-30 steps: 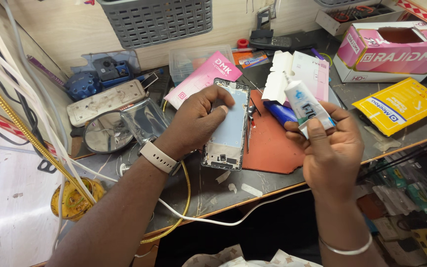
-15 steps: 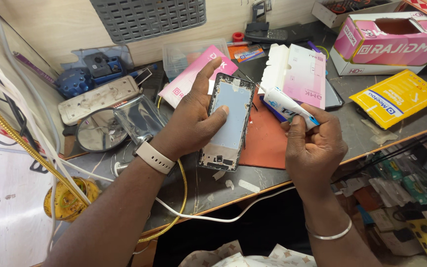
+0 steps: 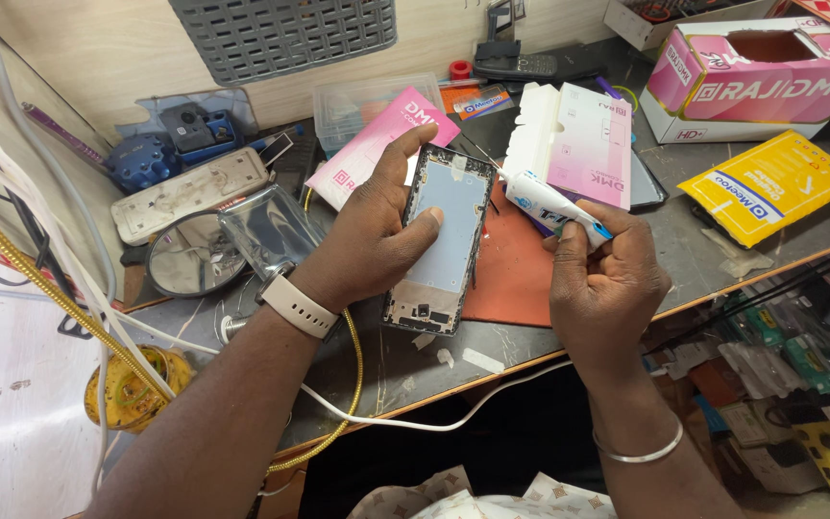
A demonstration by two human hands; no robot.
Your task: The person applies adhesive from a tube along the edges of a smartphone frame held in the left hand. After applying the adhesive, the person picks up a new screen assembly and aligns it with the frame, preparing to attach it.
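Phone frame (image 3: 444, 240): on the red mat (image 3: 516, 269) near the bench's front edge, steadied by the left hand (image 3: 377, 240). Right hand (image 3: 602, 279), clenched on the glue tube (image 3: 554, 205), has brought its nozzle down to the frame's upper right corner; gluing looks underway

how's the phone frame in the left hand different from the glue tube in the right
The phone frame is flat, rectangular and dark-edged with a pale blue-grey inside; the glue tube is small, soft, white with blue markings. The left hand steadies the frame on the bench; the right hand holds the tube raised, its nozzle at the frame's upper right edge.
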